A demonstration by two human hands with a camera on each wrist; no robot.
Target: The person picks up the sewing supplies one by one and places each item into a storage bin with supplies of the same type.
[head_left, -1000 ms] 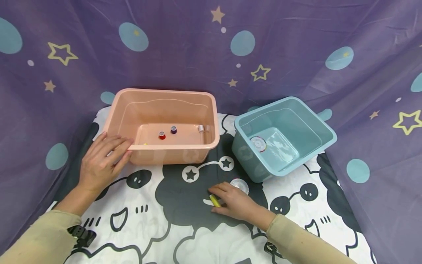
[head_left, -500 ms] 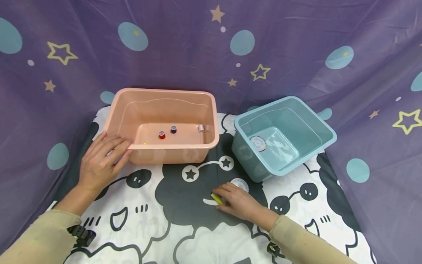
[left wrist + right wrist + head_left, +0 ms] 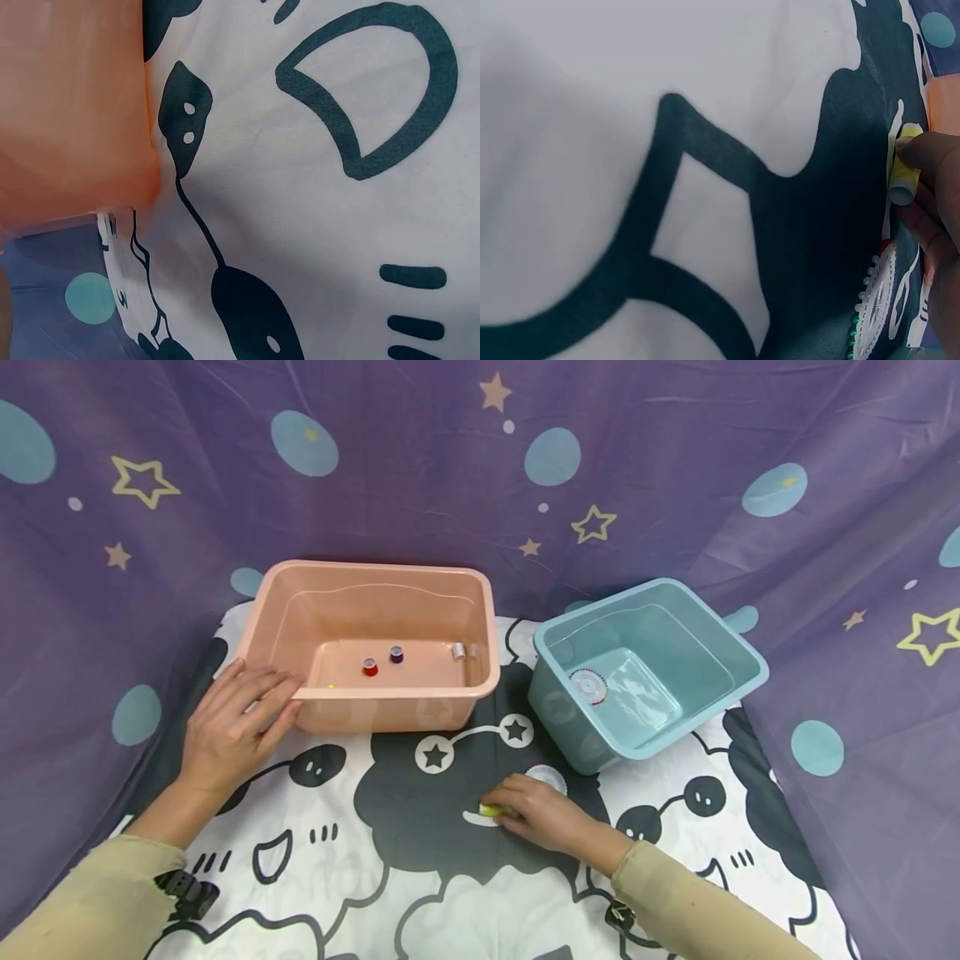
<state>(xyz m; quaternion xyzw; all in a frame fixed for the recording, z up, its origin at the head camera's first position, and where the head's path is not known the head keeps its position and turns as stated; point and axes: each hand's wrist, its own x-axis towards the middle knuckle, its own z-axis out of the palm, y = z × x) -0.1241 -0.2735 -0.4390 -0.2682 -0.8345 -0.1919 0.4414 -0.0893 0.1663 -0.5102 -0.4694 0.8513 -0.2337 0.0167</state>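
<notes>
My left hand [image 3: 232, 727] grips the front left corner of a pink plastic bin [image 3: 390, 695] by its rim. Between the thumb and fingers of my right hand [image 3: 543, 810] is a yellow thread spool [image 3: 905, 169], pinched low over the dark cloud print. Its pale hollow end shows in the right wrist view. Just behind that hand lies a round white pin wheel [image 3: 551, 777], edged with coloured pin heads. Inside the pink bin are a red spool [image 3: 370, 667], a purple spool [image 3: 396, 654] and a white spool [image 3: 459, 652]; a bit of yellow peeks over the front rim.
A blue bin [image 3: 667, 747] stands at the right, turned at an angle, with another pin wheel [image 3: 588, 686] inside. The cloth [image 3: 390, 910] below has a black-and-white cartoon print. A purple curtain [image 3: 420, 485] rises close behind both bins.
In my right hand the yellow spool has turned from slanted to nearly level, with the fingers closing further round it. My left hand stays at the pink bin's corner.
</notes>
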